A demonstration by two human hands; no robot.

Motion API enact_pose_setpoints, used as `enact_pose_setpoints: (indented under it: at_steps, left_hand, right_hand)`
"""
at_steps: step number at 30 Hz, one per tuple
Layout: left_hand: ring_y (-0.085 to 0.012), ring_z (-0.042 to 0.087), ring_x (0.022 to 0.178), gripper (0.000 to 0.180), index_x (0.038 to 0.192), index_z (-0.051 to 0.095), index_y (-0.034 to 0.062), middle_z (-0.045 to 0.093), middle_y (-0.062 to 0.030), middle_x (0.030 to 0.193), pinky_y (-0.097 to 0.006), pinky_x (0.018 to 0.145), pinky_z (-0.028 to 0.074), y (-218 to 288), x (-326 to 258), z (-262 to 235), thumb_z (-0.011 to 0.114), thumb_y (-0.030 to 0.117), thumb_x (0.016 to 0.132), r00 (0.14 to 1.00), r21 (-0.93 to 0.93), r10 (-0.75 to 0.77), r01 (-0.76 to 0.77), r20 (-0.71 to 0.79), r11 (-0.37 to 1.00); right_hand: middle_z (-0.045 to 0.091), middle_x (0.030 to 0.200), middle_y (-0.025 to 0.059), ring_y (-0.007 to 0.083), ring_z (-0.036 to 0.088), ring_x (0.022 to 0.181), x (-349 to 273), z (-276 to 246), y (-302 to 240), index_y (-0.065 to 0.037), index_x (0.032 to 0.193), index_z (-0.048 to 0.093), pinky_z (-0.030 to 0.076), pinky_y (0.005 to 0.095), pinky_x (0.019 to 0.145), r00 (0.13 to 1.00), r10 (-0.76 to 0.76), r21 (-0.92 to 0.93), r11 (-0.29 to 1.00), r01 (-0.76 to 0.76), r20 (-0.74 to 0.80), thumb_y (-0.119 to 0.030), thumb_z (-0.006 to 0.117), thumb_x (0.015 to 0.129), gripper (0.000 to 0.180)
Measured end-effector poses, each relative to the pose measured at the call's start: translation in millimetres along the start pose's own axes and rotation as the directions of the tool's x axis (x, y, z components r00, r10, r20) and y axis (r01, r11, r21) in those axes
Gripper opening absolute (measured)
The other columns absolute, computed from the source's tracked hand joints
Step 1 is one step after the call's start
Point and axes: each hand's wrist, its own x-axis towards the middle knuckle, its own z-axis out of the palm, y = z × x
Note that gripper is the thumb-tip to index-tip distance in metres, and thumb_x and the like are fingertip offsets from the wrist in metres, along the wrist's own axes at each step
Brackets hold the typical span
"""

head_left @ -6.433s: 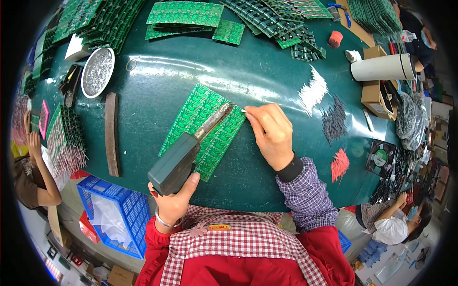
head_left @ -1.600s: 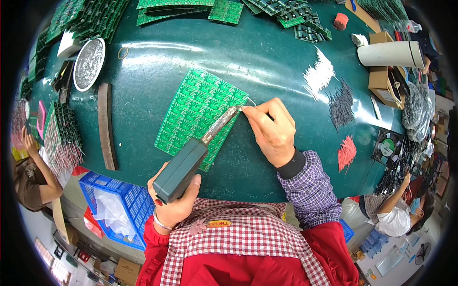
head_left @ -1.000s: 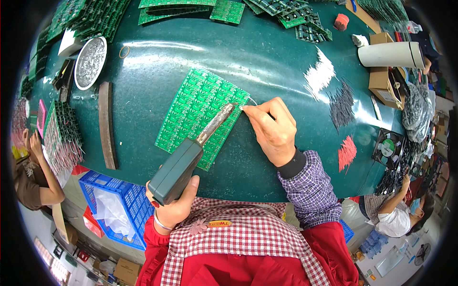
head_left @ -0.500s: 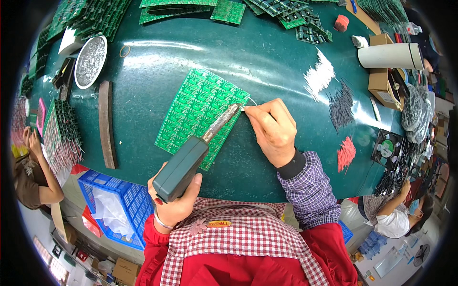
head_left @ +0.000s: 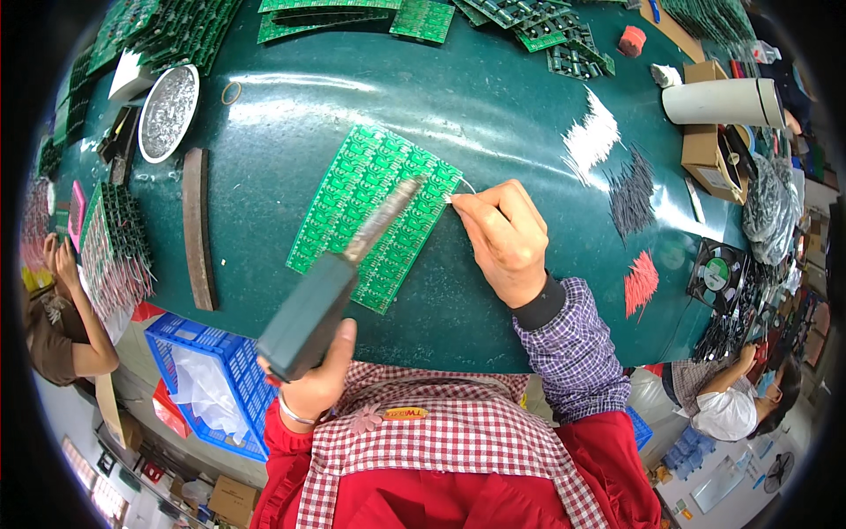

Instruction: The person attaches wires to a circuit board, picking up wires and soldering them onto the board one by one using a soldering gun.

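Observation:
A green circuit board panel (head_left: 352, 207) lies tilted on the table in front of me. My left hand (head_left: 319, 375) grips the dark handle of a soldering iron (head_left: 308, 309); its metal barrel slants over the panel, slightly blurred. The tip hovers above the board, apart from my right hand. At the panel's right edge, my right hand (head_left: 504, 234) pinches a short white wire (head_left: 468, 186) between thumb and forefinger. One end of the wire curves up by the board's corner; the rest is hidden in the fingers.
Cut wires lie right in white (head_left: 590, 137), black (head_left: 631, 198) and red (head_left: 641, 284) piles. A white bowl (head_left: 169, 115) and a long brown bar (head_left: 199, 229) stand left. Stacked boards (head_left: 330, 19) line the back. A blue crate (head_left: 216, 379) sits below the table; co-workers sit at both sides.
The soldering iron has drawn back left and down, its tip moving away from the white wire at the board's edge. My right hand stays in place with the wire.

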Motion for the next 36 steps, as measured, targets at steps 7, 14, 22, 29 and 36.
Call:
enact_pose_setpoints:
  at_steps: [7, 14, 22, 29, 36]
  left_hand:
    - [-0.0099, 0.048, 0.055, 0.043, 0.127, 0.053, -0.0124, 0.067, -0.0177, 0.103, -0.022, 0.05, 0.037, 8, 41, -44, 0.061, -0.007, 0.086, 0.717, 0.063, 0.38, -0.427, -0.584, 0.902]
    - [-0.0091, 0.052, 0.057, 0.03, 0.113, 0.063, -0.0075, 0.068, -0.0134, 0.1, -0.022, 0.05, 0.039, 22, 82, -54, 0.068, -0.001, 0.084, 0.817, -0.063, 0.117, -0.184, -0.564, 0.981]
    - [-0.0108, 0.054, 0.058, 0.045, 0.125, 0.057, -0.0069, 0.067, -0.0163, 0.106, -0.023, 0.05, 0.041, 2, 6, -10, 0.068, -0.005, 0.082, 0.987, -0.18, 0.103, -0.124, -0.123, 0.976]
    - [-0.0115, 0.057, 0.062, 0.038, 0.119, 0.063, -0.0053, 0.067, -0.0118, 0.103, -0.025, 0.053, 0.045, -7, -12, -3, 0.071, -0.004, 0.081, 0.995, -0.144, 0.037, -0.024, 0.092, 0.989]
    - [-0.0118, 0.061, 0.073, 0.037, 0.118, 0.065, -0.0036, 0.068, -0.0102, 0.102, -0.025, 0.061, 0.049, -7, -15, -6, 0.073, -0.003, 0.082, 0.986, -0.101, 0.043, -0.027, 0.163, 0.995]
  right_hand:
    - [0.054, 0.075, 0.0066, 0.0215, 0.056, 0.066, 0, 0, 0, 0.0, 0.089, 0.068, 0.046, 0.0328, 0.054, 1.0, -0.001, 0.0, 1.0, 0.001, -0.002, 0.009, 0.076, 0.069, 0.023]
    - [0.054, 0.075, 0.0067, 0.0221, 0.055, 0.066, 0, 1, 1, 0.0, 0.089, 0.069, 0.046, 0.033, 0.054, 1.0, 0.002, -0.014, 1.0, -0.002, -0.013, 0.009, 0.076, 0.069, 0.023]
    - [0.055, 0.076, 0.0073, 0.0235, 0.056, 0.068, 0, 0, 0, -0.001, 0.091, 0.068, 0.047, 0.034, 0.056, 1.0, -0.014, -0.018, 1.0, 0.014, 0.003, 0.01, 0.075, 0.069, 0.025]
    - [0.055, 0.076, 0.0072, 0.0237, 0.057, 0.069, 0, 0, -1, -0.001, 0.091, 0.068, 0.046, 0.0346, 0.057, 0.999, -0.035, -0.032, 0.999, 0.035, -0.019, 0.009, 0.075, 0.068, 0.025]
    - [0.054, 0.074, 0.0053, 0.0231, 0.056, 0.068, -9, 0, -9, -0.003, 0.089, 0.068, 0.043, 0.0346, 0.058, 0.995, -0.085, -0.071, 0.994, 0.082, -0.045, 0.005, 0.076, 0.067, 0.024]
